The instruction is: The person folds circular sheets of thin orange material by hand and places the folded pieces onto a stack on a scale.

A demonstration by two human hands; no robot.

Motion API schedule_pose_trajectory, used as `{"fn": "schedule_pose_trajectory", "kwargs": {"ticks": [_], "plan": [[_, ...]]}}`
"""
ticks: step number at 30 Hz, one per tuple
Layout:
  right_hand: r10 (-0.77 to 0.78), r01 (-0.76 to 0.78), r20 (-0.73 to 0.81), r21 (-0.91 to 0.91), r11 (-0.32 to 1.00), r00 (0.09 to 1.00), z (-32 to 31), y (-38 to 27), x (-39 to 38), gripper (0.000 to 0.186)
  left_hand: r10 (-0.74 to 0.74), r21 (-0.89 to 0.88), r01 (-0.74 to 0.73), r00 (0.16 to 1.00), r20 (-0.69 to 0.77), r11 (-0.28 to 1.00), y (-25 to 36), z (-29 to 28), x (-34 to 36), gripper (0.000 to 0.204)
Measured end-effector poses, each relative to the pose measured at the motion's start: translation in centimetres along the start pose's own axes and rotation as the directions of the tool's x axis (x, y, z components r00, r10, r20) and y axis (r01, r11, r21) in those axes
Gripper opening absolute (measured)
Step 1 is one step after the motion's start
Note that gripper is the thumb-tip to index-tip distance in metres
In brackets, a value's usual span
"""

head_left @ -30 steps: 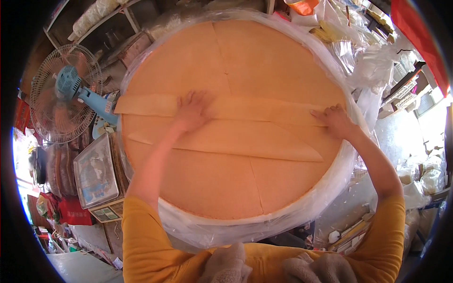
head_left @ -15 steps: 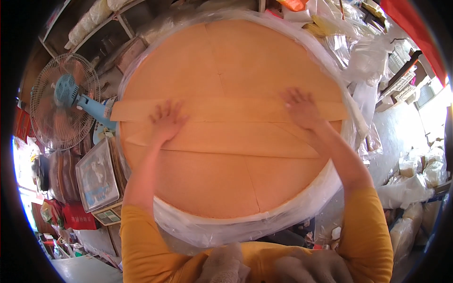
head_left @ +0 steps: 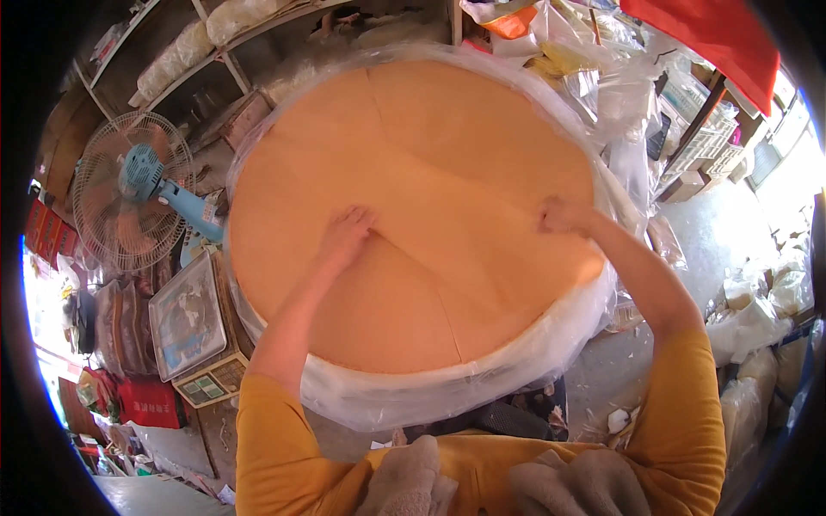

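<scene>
Daylight over my hands, edges bent by the lens

Bright light comes from my right, where the floor (head_left: 748, 232) washes out to white glare; a second blown-out patch sits far left. The orange sheet (head_left: 430, 172) is evenly lit and sharp, my hands casting only faint shadows. Shelves (head_left: 215, 52) curve toward the black rim.
</scene>
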State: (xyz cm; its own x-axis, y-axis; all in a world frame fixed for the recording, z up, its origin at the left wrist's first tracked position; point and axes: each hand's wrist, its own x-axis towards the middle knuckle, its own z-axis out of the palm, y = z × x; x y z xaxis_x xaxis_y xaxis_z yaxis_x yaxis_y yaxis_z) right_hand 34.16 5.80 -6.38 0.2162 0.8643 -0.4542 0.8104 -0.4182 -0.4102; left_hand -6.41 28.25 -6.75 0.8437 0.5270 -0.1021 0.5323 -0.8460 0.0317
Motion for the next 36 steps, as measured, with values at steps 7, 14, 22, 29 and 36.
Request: {"fn": "schedule_pose_trajectory", "kwargs": {"ticks": [7, 14, 22, 29, 36], "plan": [[-0.448, 0.439, -0.236, -0.091, 0.894, 0.863, 9.2, -6.3, -12.6, 0.013, 0.103, -0.2, -0.139, 0.978, -0.183, 0.97, 7.7, 1.3, -8.2, 0.051], [-0.713, 0.371, -0.328, -0.678, 0.634, 0.619, 13.5, -8.1, -9.4, 0.064, 0.302, -0.279, -0.334, 0.941, -0.154, 0.9, 10.3, 0.9, -13.3, 0.059], [-0.658, 0.556, -0.146, -0.421, 0.717, 0.738, 11.0, -11.4, -13.4, 0.061, 0.332, -0.049, -0.339, 0.937, -0.112, 0.94, 10.3, 2.5, -14.6, 0.057], [-0.611, 0.66, -0.36, 0.021, 0.751, 0.705, 13.7, -7.1, -10.7, 0.036, -0.16, -0.69, -0.188, 0.899, -0.407, 0.699, 12.0, 4.3, -12.9, 0.026], [0.027, 0.228, -0.418, 0.548, 0.805, 0.908, 13.7, -8.6, -10.2, 0.034, -0.495, -0.834, 0.173, 0.859, -0.133, 0.524, 14.7, 2.1, -12.5, 0.028]]}}
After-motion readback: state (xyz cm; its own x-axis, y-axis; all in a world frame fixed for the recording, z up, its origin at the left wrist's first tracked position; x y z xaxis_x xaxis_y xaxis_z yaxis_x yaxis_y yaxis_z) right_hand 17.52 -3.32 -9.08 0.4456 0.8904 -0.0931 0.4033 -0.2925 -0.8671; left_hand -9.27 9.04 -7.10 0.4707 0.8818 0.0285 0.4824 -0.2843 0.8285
